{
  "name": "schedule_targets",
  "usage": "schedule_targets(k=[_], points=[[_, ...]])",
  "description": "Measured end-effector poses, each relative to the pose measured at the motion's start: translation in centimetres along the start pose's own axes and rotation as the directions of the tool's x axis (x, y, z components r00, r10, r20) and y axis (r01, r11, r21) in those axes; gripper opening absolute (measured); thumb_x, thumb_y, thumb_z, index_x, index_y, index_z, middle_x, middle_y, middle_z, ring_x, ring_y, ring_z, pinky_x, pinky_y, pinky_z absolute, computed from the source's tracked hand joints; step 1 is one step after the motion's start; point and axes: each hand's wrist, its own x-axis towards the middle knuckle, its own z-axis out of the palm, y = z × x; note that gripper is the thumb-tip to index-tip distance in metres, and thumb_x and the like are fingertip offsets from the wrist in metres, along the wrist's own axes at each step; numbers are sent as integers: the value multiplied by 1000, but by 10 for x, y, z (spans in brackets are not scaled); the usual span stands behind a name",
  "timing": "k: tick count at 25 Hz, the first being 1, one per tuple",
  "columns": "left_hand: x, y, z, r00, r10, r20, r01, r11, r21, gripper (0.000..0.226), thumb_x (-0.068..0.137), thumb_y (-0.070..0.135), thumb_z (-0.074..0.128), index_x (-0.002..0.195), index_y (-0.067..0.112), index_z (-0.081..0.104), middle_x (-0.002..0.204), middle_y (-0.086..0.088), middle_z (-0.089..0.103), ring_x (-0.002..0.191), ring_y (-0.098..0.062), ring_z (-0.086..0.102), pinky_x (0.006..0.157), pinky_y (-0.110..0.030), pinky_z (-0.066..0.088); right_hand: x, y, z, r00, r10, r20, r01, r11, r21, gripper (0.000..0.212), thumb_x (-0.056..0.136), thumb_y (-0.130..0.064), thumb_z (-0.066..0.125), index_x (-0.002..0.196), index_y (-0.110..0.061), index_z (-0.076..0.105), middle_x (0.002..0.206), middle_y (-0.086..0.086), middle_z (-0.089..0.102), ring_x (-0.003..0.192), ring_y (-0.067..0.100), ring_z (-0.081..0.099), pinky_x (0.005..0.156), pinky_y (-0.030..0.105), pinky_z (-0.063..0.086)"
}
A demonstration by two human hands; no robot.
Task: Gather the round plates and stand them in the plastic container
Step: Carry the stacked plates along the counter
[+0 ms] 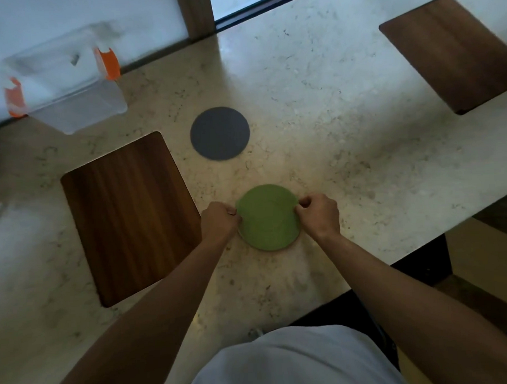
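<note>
Fingers of the left hand and right hand pinch opposite edges of the flat round green plate, which lies low on the pale marble surface; whether it has lifted, I cannot tell. This looks like the gathering step. Next, the round grey plate beyond needs collecting, then both must stand in the clear plastic container with orange clips, far left.

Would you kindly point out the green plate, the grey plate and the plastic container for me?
green plate [268, 218], head view, centre of its top face.
grey plate [219, 133], head view, centre of its top face.
plastic container [80, 112], head view, its clear front wall.
</note>
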Motion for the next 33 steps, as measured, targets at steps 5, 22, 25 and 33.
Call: schedule_targets(k=[5,22,25,33], points=[[-3,3,-3,996,91,26,-93,989,119,30,76,12,70,49,10,56,54,-9,59,61,-24,61,60,-32,47,-3,-3,-3,1000,11,11,-11,999,-45,6,81,-19,71,80,-17,76,75,2,73,67,16,65,64,23,49],[-6,3,6,984,174,31,-176,954,243,36,75,6,65,49,10,39,51,-10,41,54,-26,46,52,-35,40,-16,-4,-4,1000,-3,-10,1,992,-130,15,85,-27,72,81,-14,78,71,5,73,63,21,68,62,32,59],[-7,4,9,978,203,48,-209,937,280,29,76,7,63,51,4,48,56,-17,48,65,-38,60,58,-43,48,-15,-4,-4,999,43,-2,-43,993,-114,14,84,-26,73,82,-13,78,74,6,74,66,22,69,64,33,60],[1,0,16,993,111,33,-115,979,167,16,73,6,67,62,-5,60,64,-23,57,63,-34,62,58,-43,49,-11,-5,-2,989,138,60,-137,990,-31,15,78,-24,72,69,-13,75,56,-2,63,49,9,57,42,17,34]])
